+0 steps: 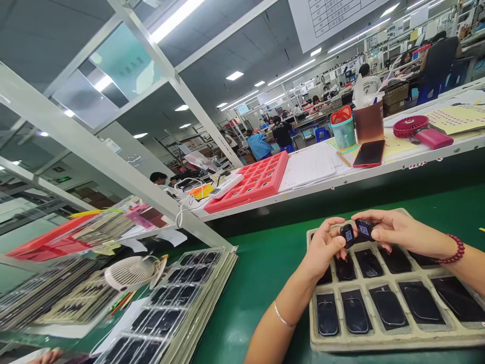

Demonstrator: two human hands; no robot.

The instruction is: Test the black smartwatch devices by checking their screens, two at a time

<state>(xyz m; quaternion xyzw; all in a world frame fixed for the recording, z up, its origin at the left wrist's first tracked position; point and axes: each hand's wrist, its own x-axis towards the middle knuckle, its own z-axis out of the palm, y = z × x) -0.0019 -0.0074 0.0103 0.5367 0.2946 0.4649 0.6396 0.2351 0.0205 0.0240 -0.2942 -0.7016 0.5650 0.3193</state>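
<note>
My left hand [322, 247] pinches a small black smartwatch body [347, 235] whose screen shows a white QR-like code. Close beside it, my right hand [401, 231] grips a second black smartwatch body [364, 230], with a similar code lit on its screen. Both are held up over the far row of a beige compartment tray [375, 344]. Dark rounded-rectangle pieces [388, 307] lie in the tray's pockets, one to a pocket where I can see. My forearms and hands cover part of the far row.
Stacked trays [200, 303] of dark pieces stand left on the green table [242, 283], near a white fan [131, 273]. A shelf ahead bears a red foam tray [261, 177], papers [310, 164], a phone [369, 153] and a cup [344, 132]. A co-worker's hand [47, 356] shows bottom left.
</note>
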